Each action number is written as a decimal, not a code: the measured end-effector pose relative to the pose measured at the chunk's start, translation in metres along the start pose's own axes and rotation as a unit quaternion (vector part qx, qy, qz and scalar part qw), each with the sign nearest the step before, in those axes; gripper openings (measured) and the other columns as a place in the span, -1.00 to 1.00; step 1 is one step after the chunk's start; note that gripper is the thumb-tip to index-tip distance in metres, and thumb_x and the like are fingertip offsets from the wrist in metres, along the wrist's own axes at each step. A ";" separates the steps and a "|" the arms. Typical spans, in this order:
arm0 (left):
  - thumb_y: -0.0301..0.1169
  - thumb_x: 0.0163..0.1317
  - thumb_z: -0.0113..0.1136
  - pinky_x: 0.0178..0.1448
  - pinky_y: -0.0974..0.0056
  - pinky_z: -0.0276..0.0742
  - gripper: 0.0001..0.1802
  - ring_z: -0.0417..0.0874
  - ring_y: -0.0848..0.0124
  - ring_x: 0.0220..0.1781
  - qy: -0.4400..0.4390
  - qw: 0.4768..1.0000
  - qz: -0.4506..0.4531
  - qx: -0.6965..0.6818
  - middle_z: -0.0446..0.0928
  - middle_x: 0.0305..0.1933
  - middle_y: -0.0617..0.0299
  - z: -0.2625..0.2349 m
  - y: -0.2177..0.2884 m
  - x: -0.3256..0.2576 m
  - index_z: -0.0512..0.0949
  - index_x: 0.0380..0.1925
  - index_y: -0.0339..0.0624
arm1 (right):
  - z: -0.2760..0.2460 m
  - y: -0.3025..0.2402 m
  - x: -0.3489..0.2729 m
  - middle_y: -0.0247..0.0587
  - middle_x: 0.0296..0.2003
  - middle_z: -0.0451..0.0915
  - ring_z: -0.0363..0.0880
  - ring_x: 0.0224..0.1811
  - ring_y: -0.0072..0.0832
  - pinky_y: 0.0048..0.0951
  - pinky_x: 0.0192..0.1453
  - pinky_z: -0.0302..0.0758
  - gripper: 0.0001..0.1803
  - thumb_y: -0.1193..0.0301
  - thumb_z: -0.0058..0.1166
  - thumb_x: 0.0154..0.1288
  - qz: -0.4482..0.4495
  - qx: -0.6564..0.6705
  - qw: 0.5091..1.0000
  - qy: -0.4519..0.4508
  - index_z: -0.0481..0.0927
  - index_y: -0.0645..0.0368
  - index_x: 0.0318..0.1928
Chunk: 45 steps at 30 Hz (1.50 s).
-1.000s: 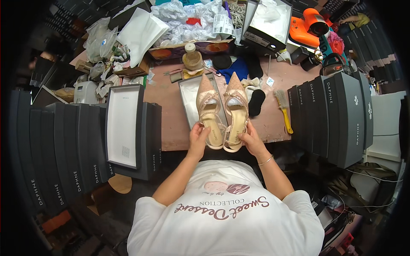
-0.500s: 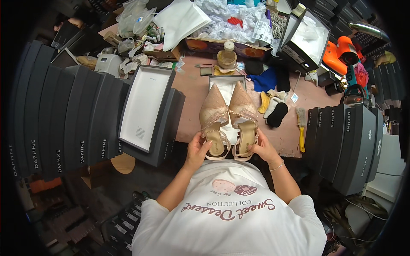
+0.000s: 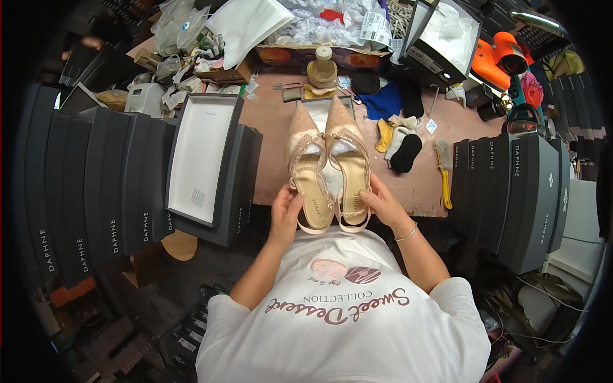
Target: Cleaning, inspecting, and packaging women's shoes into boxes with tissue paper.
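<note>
Side by side in front of me are two beige pointed slingback shoes with sparkling straps, toes pointing away. My left hand (image 3: 285, 209) is closed on the heel part of the left shoe (image 3: 313, 185), thumb at its inner edge. With my right hand (image 3: 385, 202) I grip the right shoe (image 3: 350, 172), the thumb over its insole. The soles are hidden from me. Under and behind the shoes, an open shoebox (image 3: 345, 101) with white paper lies on the table, mostly covered by them.
Dark shoeboxes stand in rows at the left (image 3: 94, 185) and the right (image 3: 504, 191). An upturned box lid (image 3: 205, 153) rests on boxes left of me. On the pink table (image 3: 281, 147) lie a yellow-handled brush (image 3: 444, 172), cloths, a blue cloth (image 3: 384, 105) and a jar (image 3: 322, 69).
The shoes have tilted so their insoles show more, staying in both hands. The whole view has shifted, with the table things now slightly further left and up.
</note>
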<state>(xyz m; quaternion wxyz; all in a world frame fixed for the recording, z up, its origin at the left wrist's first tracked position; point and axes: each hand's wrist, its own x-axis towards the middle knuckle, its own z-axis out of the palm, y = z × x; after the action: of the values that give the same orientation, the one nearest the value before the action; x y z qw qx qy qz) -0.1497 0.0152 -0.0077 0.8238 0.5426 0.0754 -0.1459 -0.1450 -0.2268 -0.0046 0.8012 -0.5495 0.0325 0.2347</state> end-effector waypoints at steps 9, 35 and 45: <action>-0.23 0.49 -0.30 0.17 0.23 0.44 -0.58 0.52 0.39 0.09 0.049 0.978 -0.099 -0.178 0.48 0.09 0.12 0.013 0.015 -0.002 0.34 0.18 -0.20 | 0.023 -0.020 0.031 -0.06 0.30 0.24 0.30 0.32 -0.42 -0.32 0.32 0.36 -0.21 -0.12 -0.43 0.46 0.011 0.181 0.982 0.054 -0.05 0.22 0.43; -0.15 0.20 0.06 -0.23 0.30 0.47 -0.65 0.52 0.31 -0.14 0.063 0.895 -0.129 -0.423 0.54 -0.13 0.19 0.012 0.075 0.007 0.50 -0.16 -0.16 | -0.052 -0.051 -0.034 -0.20 -0.13 0.55 0.57 -0.11 -0.47 -0.46 -0.03 0.51 -0.73 0.25 -0.12 0.46 -0.150 -0.016 0.963 0.225 0.45 0.17 -0.03; -0.22 0.21 0.02 -0.36 0.38 0.34 -0.75 0.37 0.35 -0.27 0.034 0.743 -0.213 -0.634 0.41 -0.38 0.22 0.009 0.058 0.019 0.50 -0.30 -0.17 | -0.181 0.041 -0.071 0.11 0.10 0.45 0.39 0.18 -0.02 -0.18 0.26 0.29 -0.56 0.21 0.02 0.31 0.000 -0.558 0.688 0.464 0.45 0.20 0.09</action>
<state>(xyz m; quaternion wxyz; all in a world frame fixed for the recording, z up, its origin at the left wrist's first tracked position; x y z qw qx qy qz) -0.1128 0.0252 0.0414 0.9223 -0.1299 0.2922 -0.2172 -0.1880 -0.4020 -0.0895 0.2298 -0.9339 0.2634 -0.0753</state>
